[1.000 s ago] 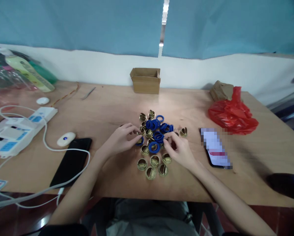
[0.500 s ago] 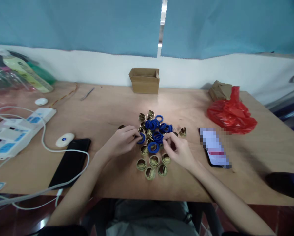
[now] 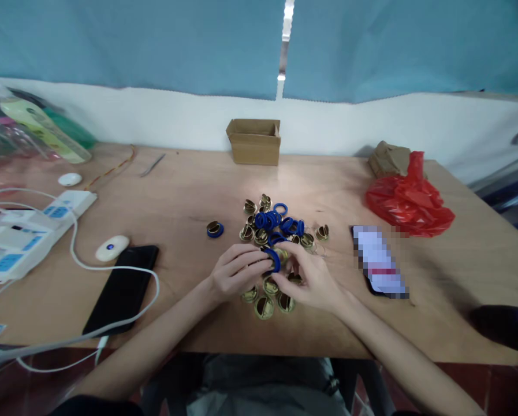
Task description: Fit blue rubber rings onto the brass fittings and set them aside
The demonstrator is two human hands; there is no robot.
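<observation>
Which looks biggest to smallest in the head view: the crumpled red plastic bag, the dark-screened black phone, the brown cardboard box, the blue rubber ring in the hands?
1. Crumpled red plastic bag and dark-screened black phone: alike, phone nearer.
2. Brown cardboard box.
3. Blue rubber ring.

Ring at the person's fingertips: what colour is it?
The small round ring is dark blue; head view.

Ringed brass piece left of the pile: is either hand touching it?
No, the ringed brass piece lies alone on the table, apart from the left hand and right hand.
</observation>
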